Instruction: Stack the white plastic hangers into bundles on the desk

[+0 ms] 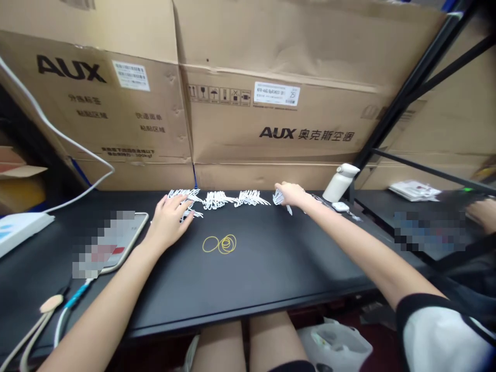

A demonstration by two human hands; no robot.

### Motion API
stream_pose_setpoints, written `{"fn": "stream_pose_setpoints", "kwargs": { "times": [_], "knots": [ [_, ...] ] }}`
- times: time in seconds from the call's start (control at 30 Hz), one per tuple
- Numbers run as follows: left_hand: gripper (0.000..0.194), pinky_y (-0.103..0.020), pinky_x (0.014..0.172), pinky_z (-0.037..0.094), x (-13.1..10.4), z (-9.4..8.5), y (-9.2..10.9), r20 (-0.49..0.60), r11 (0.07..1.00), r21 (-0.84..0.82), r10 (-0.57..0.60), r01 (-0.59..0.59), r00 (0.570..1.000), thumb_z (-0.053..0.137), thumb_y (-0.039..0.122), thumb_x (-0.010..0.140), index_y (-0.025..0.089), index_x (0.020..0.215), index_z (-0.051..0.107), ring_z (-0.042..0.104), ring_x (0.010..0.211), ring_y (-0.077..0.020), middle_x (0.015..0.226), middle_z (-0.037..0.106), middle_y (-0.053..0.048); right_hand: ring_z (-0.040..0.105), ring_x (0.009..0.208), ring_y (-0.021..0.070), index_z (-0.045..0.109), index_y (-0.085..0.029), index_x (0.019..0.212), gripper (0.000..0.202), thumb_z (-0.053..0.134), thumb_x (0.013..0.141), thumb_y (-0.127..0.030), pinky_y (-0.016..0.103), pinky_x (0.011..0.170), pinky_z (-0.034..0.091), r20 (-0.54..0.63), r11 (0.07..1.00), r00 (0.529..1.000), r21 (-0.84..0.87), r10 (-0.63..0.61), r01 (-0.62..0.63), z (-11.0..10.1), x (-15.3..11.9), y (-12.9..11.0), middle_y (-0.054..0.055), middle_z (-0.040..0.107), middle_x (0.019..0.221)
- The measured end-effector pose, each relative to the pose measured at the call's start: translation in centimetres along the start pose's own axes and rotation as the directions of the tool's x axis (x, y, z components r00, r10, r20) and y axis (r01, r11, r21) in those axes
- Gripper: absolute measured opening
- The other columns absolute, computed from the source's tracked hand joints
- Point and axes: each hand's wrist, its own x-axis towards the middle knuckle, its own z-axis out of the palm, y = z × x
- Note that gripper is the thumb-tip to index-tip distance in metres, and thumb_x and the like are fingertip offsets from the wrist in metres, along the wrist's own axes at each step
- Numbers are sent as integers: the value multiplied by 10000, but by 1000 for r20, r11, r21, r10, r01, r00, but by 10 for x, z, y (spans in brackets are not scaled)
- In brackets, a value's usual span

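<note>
Several bundles of thin white bent pieces lie in a row along the back of the black table [248, 279]. My left hand [169, 219] rests over the leftmost bundle [189, 195], its fingers spread. Two more bundles, one [216, 200] left of centre and one [251, 198] right of it, lie untouched between my hands. At the right end of the row, my right hand [290, 195] has its fingers closed around another white bundle [278, 196]. Yellow rubber bands [227, 244] lie on the table in front of the row.
A phone [124, 240] with a cable lies at the left, near a white box [23, 230]. A white bottle [341, 182] and a small white case [340, 206] stand at the back right. Cardboard [271, 51] walls the back. Another person's hand [482, 214] shows far right.
</note>
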Motion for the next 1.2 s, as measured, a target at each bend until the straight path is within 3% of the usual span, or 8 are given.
{"fn": "stream_pose_setpoints", "kwargs": {
  "times": [0.2, 0.33, 0.5, 0.63, 0.73, 0.87, 1.07, 1.2],
  "knots": [
    [281, -474, 1019, 396, 20, -14, 39, -51, 933, -359, -52, 31, 997, 524, 346, 861, 195, 1068, 640, 572, 1136, -280, 1163, 653, -121, 593, 1031, 205, 476, -167, 1150, 428, 629, 770, -292, 295, 861, 460, -352, 964, 936, 250, 4, 90, -20, -41, -38, 100, 612, 1140],
    [585, -463, 993, 436, 36, -10, 84, 292, 637, -738, 3, 223, 956, 589, 424, 835, 208, 1356, 435, 531, 1214, -274, 1308, 577, -137, 629, 907, 206, 544, -193, 1034, 468, 764, 655, -355, 335, 827, 489, -616, 558, 775, 697, 144, 450, -24, -63, -97, 57, 655, 1012],
    [896, -470, 1036, 396, 34, 6, 110, 340, 257, -919, 136, 298, 931, 701, 466, 737, 216, 1473, 256, 427, 1322, -314, 1441, 438, -185, 524, 527, 108, 565, -190, 910, 389, 716, 706, -486, 221, 443, 401, -130, -278, 944, 936, 303, 218, -8, -67, -147, -9, 636, 728],
    [885, -473, 1061, 376, 23, 13, 114, 368, 313, -884, 9, 347, 930, 747, 389, 714, 239, 1451, 280, 446, 1300, -282, 1369, 494, -152, 518, 498, 92, 625, -177, 902, 366, 583, 817, -530, 190, 385, 336, 203, -687, 979, 711, 0, -147, -1, -68, -144, 21, 671, 771],
    [649, -413, 940, 484, 19, 17, 120, 363, 350, -850, -154, 394, 919, 714, 396, 750, 203, 1305, 437, 564, 1130, -239, 1152, 593, -112, 575, 552, 121, 655, -170, 903, 385, 479, 892, -512, 224, 466, 434, 292, -747, 948, 601, -125, -284, -4, -72, -140, 42, 700, 788],
    [468, -313, 728, 539, 19, 23, 125, 434, 232, -853, -182, 467, 883, 708, 402, 756, 190, 1104, 477, 629, 866, -185, 881, 623, -37, 630, 679, 156, 679, -177, 911, 333, 498, 899, -457, 262, 624, 502, 246, -738, 969, 653, -9, -172, -5, -77, -150, 34, 713, 792],
    [436, -347, 812, 528, 19, 26, 126, 511, 24, -858, -54, 512, 858, 738, 344, 739, 171, 1084, 536, 670, 856, -194, 996, 690, -83, 641, 779, 186, 688, -194, 866, 285, 679, 749, -454, 269, 673, 484, 217, -600, 971, 792, 100, -115, 1, -81, -158, 15, 714, 811],
    [424, -363, 833, 527, 18, 26, 129, 511, 39, -858, -47, 512, 859, 721, 372, 750, 149, 1094, 615, 665, 950, -247, 1068, 694, -110, 606, 682, 165, 662, -175, 741, 294, 735, 674, -452, 264, 624, 452, 175, -557, 961, 830, 214, -27, 10, -80, -158, 5, 678, 706]
  ]
}}
